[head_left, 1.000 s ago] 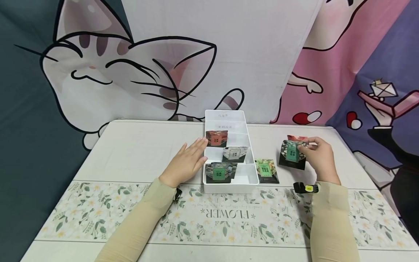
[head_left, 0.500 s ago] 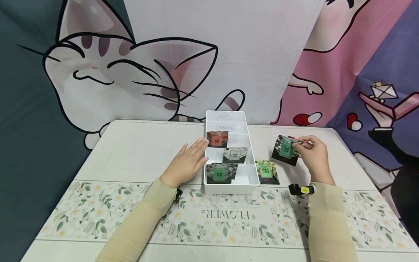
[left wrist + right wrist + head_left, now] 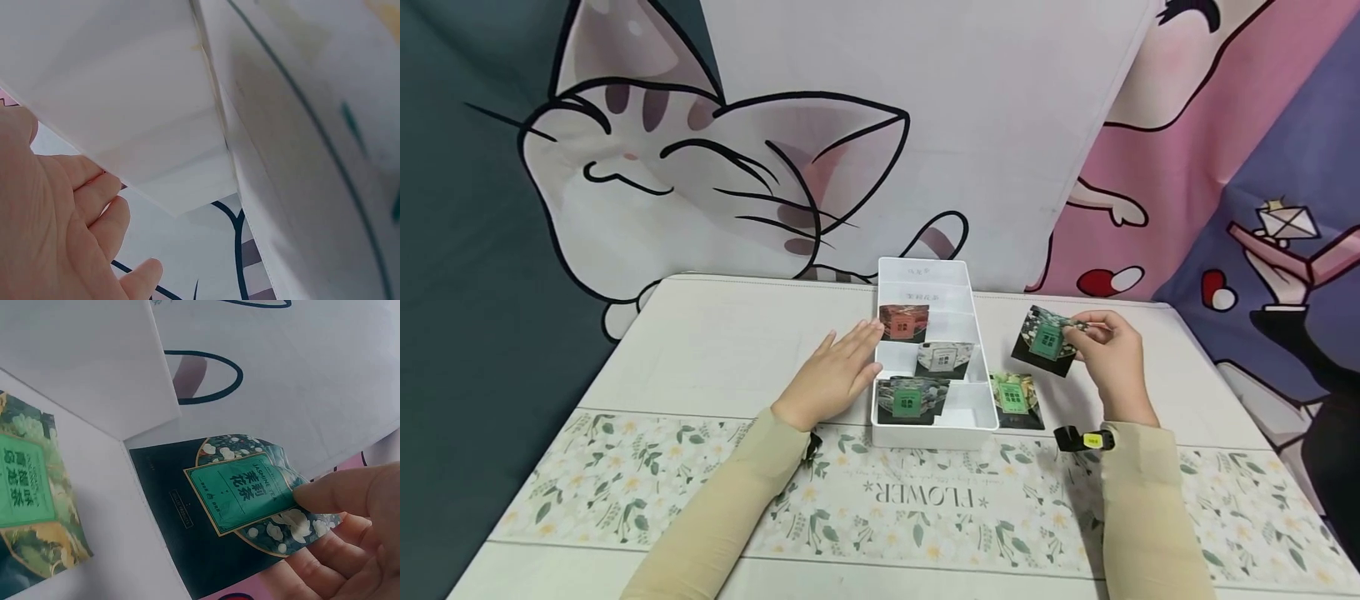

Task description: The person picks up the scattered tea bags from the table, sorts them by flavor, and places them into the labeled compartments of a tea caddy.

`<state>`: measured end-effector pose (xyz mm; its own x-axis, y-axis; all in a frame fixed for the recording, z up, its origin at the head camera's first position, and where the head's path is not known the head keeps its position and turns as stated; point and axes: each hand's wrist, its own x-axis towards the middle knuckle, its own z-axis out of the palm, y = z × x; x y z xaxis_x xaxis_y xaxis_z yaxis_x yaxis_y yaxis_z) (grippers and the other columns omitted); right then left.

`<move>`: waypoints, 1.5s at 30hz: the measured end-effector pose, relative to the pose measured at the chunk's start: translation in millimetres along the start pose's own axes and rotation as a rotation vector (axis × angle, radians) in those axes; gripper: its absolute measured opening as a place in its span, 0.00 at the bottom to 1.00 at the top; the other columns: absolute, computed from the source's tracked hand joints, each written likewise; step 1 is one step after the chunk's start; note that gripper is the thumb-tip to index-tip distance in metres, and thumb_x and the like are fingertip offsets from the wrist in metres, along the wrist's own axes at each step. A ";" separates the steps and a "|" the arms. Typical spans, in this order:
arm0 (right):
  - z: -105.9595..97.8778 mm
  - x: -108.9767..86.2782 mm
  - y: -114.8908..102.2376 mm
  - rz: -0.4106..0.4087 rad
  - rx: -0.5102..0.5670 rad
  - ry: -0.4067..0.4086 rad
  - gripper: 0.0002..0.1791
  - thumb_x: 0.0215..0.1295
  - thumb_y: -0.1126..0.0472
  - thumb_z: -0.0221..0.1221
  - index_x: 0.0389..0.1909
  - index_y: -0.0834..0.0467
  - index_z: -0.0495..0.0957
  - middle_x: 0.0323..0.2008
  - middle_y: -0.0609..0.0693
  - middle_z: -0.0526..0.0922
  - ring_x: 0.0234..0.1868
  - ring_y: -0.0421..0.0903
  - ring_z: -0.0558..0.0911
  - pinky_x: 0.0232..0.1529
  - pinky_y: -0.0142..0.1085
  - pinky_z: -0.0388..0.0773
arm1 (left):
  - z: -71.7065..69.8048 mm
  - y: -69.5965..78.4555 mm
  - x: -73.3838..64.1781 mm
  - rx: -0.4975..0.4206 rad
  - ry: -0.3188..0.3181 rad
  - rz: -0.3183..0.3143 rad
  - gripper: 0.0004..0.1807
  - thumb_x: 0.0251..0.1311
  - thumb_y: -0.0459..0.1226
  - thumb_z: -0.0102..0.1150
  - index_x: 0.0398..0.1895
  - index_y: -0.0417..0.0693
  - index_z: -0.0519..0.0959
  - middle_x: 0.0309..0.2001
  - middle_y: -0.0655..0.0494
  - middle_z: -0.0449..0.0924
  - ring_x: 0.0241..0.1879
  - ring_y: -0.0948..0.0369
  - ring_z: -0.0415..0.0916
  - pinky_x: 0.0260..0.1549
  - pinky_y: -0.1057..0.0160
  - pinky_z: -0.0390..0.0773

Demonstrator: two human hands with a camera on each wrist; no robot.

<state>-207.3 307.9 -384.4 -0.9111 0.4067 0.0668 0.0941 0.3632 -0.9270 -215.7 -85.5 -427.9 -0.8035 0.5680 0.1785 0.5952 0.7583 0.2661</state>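
Observation:
In the head view my right hand [image 3: 1111, 358] pinches a dark jasmine tea bag sachet [image 3: 1047, 340] with a green label, held tilted to the right of a white divided box [image 3: 934, 437]. The right wrist view shows the thumb on the face of this sachet [image 3: 250, 487] and the fingers behind it. My left hand [image 3: 831, 375] has its fingers straight, fingertips at the box's left wall. In the box, a red-label sachet [image 3: 904, 323], a white-label sachet [image 3: 943, 359] and green-label sachets [image 3: 913, 400] stand in separate compartments.
Another sachet [image 3: 1017, 400] with a light green label lies on the table against the box's right side. The two far compartments [image 3: 925, 271] bear printed labels. A floral band [image 3: 925, 500] crosses the table. A cartoon backdrop [image 3: 820, 50] hangs behind.
My right hand has moved left toward the box with the jasmine tea sachet, which has tilted. A red edge seen behind it earlier is out of sight. My left hand stays at the box.

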 end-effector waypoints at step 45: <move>62.8 44.1 -73.8 -0.133 0.369 -0.174 0.07 0.66 0.68 0.64 0.41 0.57 0.78 0.30 0.42 0.86 0.37 0.37 0.82 0.38 0.28 0.82 | 1.1 0.2 0.9 -0.008 -0.014 -0.004 0.34 0.81 0.53 0.32 0.82 0.49 0.46 0.81 0.55 0.45 0.80 0.56 0.42 0.77 0.46 0.41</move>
<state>-279.6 246.3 -336.3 -0.9629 0.2173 0.1601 -0.1493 0.0657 -0.9866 -216.2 -84.5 -428.7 -0.8054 0.5695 0.1645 0.5919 0.7578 0.2745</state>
